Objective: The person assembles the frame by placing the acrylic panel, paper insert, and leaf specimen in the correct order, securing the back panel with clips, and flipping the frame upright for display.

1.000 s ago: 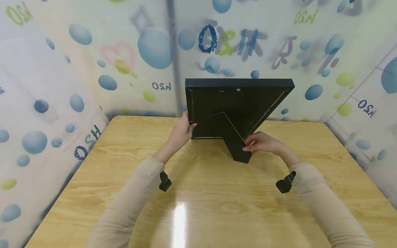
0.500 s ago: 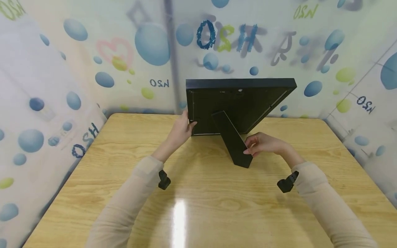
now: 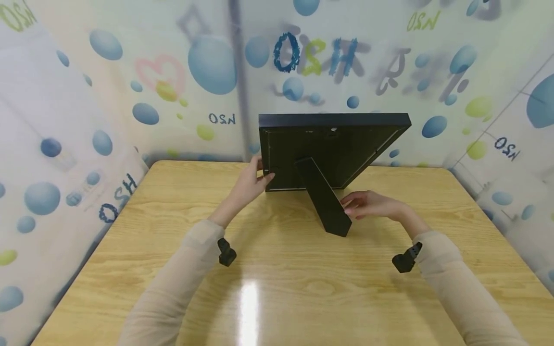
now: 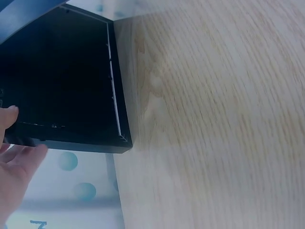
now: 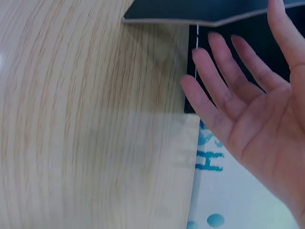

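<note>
A black picture frame stands on the wooden table with its back towards me, leaning away on its easel leg. The leg is swung out and its lower end rests on the table. My left hand holds the frame's left side edge, thumb on the back and fingers at the side. Fairly straight fingers show on my right hand, beside the leg's right edge. Its thumb tip is at that edge; whether it touches is unclear. The frame's front is hidden.
A patterned curtain with blue and green dots and lettering hangs behind the table and along both sides. Black wrist cameras sit on both wrists. A bright reflection lies on the near tabletop.
The easel leg swung out a little further from the frame's back. My right hand has loosened from it and drawn slightly right. My left hand has shifted slightly left, its grip looser.
</note>
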`<state>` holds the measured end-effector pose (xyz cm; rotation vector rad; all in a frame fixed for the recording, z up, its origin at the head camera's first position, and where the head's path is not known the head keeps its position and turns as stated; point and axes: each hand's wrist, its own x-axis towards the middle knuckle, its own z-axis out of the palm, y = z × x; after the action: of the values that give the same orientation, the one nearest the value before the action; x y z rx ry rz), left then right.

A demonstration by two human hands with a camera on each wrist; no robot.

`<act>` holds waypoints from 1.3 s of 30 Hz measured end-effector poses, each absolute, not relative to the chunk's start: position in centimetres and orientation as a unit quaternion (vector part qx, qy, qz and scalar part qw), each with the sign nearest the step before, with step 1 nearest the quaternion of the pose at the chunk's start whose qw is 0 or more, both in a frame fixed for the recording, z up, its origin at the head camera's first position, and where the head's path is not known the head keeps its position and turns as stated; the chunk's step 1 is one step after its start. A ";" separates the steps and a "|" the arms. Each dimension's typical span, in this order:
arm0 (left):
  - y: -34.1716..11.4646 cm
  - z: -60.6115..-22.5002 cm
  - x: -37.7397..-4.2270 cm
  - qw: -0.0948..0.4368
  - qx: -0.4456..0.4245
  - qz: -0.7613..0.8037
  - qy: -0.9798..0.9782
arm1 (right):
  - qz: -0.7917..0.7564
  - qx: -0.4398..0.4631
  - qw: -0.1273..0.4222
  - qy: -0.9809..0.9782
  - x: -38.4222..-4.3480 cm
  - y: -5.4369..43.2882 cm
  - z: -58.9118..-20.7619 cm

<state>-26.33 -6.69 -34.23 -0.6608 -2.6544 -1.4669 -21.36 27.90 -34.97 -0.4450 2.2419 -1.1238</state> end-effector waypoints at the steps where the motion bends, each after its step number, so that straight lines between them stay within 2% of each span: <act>1: -6.8 -34.2 -26.3 0.016 -0.212 -0.469 -0.857 | -0.424 -0.162 0.280 0.846 -21.3 28.2 -35.1; 7: -7.3 -34.1 -26.0 -0.009 -0.200 -0.450 -0.870 | -0.435 -0.113 0.191 0.873 -20.9 29.2 -34.7; 19: -8.7 -33.9 -26.1 -0.018 -0.199 -0.421 -0.885 | -0.469 -0.036 0.071 0.880 -21.5 28.9 -33.1; 27: -8.8 -32.3 -25.6 -0.009 -0.218 -0.434 -0.874 | -0.497 -0.035 -0.038 0.866 -22.0 28.2 -31.3; 32: -8.7 -31.6 -25.4 0.014 -0.246 -0.439 -0.864 | -0.527 -0.026 -0.061 0.847 -21.9 27.6 -30.6; 39: -8.4 -31.4 -25.3 0.037 -0.256 -0.445 -0.857 | -0.574 -0.030 -0.061 0.816 -21.6 27.1 -30.5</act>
<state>-25.27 -8.40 -31.37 -0.7860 -2.6322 -1.3653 -21.58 27.14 -30.47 -0.0978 2.6689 -1.8768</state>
